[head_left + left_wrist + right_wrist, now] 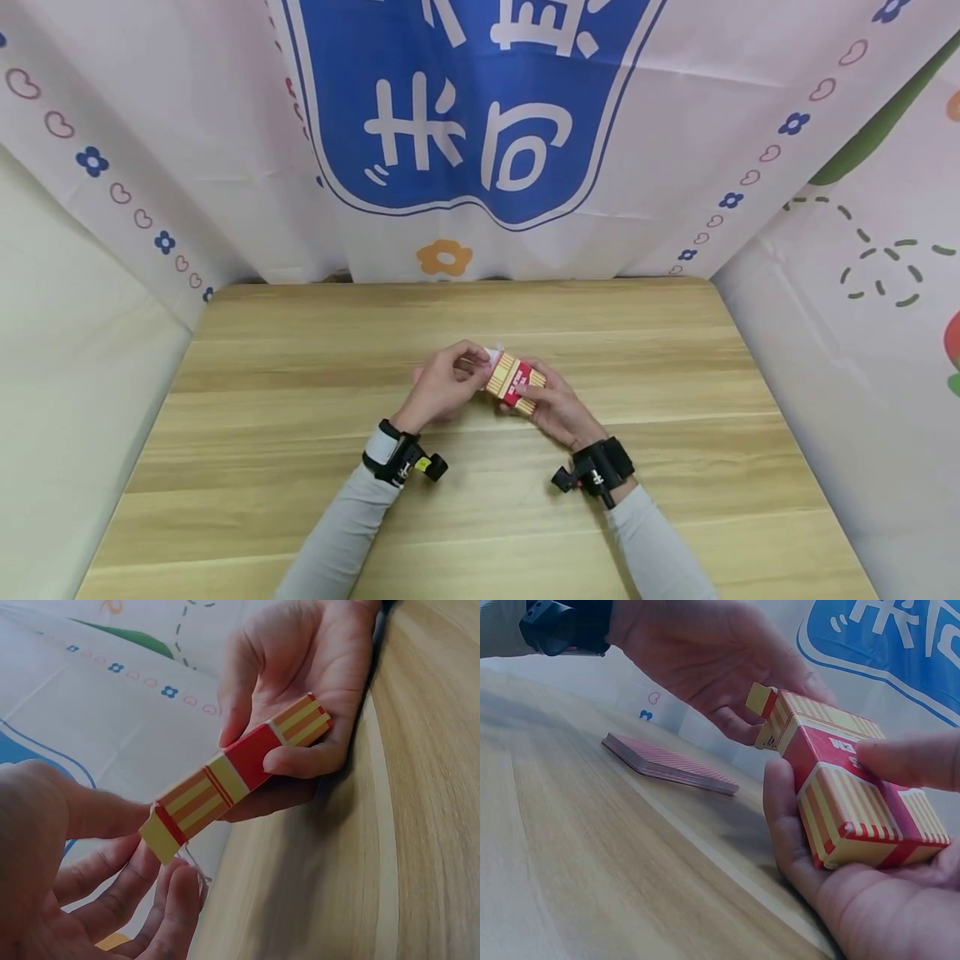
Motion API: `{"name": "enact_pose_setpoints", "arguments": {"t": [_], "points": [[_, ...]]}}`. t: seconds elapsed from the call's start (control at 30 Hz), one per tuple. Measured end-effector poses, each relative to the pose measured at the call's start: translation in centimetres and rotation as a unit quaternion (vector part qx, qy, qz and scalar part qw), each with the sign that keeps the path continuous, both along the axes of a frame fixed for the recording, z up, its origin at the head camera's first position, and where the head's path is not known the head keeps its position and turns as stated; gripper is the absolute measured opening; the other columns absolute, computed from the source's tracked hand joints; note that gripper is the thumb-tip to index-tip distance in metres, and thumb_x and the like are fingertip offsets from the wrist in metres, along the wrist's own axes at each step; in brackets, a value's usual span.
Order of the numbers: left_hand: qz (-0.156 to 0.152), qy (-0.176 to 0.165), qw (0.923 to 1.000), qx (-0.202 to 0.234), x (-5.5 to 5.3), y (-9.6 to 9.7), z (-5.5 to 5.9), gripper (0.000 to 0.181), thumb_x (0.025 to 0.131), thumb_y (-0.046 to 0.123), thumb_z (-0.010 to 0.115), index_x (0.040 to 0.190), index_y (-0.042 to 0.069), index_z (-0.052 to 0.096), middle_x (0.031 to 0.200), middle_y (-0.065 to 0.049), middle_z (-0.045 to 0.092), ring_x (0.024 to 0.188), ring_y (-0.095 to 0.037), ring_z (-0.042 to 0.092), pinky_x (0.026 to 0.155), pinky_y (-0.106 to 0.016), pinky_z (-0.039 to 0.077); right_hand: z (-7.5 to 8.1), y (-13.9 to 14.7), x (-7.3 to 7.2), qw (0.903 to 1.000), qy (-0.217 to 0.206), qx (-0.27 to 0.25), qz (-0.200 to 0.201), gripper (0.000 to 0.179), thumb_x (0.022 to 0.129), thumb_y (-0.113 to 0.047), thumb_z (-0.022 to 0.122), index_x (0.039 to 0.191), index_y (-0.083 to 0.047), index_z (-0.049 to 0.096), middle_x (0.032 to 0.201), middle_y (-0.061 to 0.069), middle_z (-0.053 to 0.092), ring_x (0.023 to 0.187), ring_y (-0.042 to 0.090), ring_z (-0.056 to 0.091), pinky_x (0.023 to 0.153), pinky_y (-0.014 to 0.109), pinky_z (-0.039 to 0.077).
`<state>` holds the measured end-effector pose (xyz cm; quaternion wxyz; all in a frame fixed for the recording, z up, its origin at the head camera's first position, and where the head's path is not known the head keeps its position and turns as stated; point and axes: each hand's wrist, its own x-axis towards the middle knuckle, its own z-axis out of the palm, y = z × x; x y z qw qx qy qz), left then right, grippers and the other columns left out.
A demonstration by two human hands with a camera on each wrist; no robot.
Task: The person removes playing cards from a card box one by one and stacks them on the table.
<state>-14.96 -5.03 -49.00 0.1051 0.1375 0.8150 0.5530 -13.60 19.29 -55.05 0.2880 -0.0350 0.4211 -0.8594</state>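
Observation:
A small card box with yellow and orange stripes and a red band is held above the table. My right hand grips its lower end, thumb across the red label in the right wrist view. At the other end, a small end flap sticks out. There my left hand pinches the box between thumb and fingers. A whitish, see-through bit shows by that end. On the table lies a stack of playing cards with red-patterned backs, mostly hidden under my left hand in the head view.
The wooden table reaches back to a printed white curtain with a blue emblem. White cloth walls stand along its left and right sides. Both wrists carry black camera straps.

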Motion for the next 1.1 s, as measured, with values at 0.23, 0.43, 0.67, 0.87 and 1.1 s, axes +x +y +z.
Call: {"name": "enact_pose_setpoints", "arguments": {"t": [0.23, 0.43, 0.67, 0.87, 1.1], "points": [[-0.014, 0.013, 0.9998, 0.011, -0.49, -0.34, -0.29, 0.018, 0.101, 0.012, 0.075, 0.117, 0.006, 0.070, 0.115, -0.011, 0.074, 0.103, -0.025, 0.074, 0.093, -0.039, 0.062, 0.25, -0.09, -0.28, 1.0000, -0.004, 0.001, -0.005, 0.049, 0.105, 0.009, 0.048, 0.149, -0.013, 0.043, 0.146, 0.017, 0.049, 0.121, 0.028, 0.068, 0.097, 0.039, 0.062], [-0.020, 0.015, 0.9996, 0.011, -0.63, -0.42, -0.28, 0.019, 0.101, 0.012, 0.074, 0.118, 0.006, 0.069, 0.116, -0.012, 0.074, 0.105, -0.026, 0.074, 0.094, -0.039, 0.062, 0.40, -0.06, -0.36, 1.0000, -0.004, 0.000, -0.002, 0.051, 0.104, 0.010, 0.049, 0.149, -0.012, 0.042, 0.146, 0.017, 0.049, 0.121, 0.028, 0.068, 0.098, 0.038, 0.061], [-0.031, 0.015, 0.9993, 0.017, -0.74, -0.47, -0.67, 0.021, 0.098, 0.005, 0.075, 0.118, 0.005, 0.068, 0.117, -0.013, 0.073, 0.105, -0.026, 0.074, 0.095, -0.038, 0.062, 0.22, 0.08, -0.16, 1.0000, -0.005, 0.004, -0.004, 0.048, 0.104, 0.008, 0.052, 0.146, -0.014, 0.043, 0.144, 0.014, 0.051, 0.120, 0.027, 0.068, 0.098, 0.039, 0.061], [-0.025, 0.006, 0.9995, 0.018, -0.70, -0.40, -1.00, 0.022, 0.097, 0.005, 0.077, 0.117, 0.005, 0.068, 0.114, -0.013, 0.073, 0.102, -0.025, 0.074, 0.094, -0.039, 0.062, 0.05, 0.06, -0.05, 0.9999, -0.010, 0.007, -0.004, 0.048, 0.104, 0.009, 0.051, 0.145, -0.014, 0.043, 0.143, 0.014, 0.051, 0.120, 0.027, 0.068, 0.098, 0.039, 0.061], [-0.010, 0.004, 0.9999, -0.003, -0.34, -0.30, -0.75, 0.021, 0.097, 0.005, 0.077, 0.116, 0.005, 0.068, 0.113, -0.011, 0.073, 0.101, -0.024, 0.074, 0.091, -0.036, 0.063, -0.11, -0.03, -0.03, 0.9999, -0.005, 0.010, 0.000, 0.046, 0.104, 0.009, 0.054, 0.144, -0.013, 0.045, 0.143, 0.015, 0.051, 0.120, 0.027, 0.068, 0.099, 0.039, 0.061]]}}
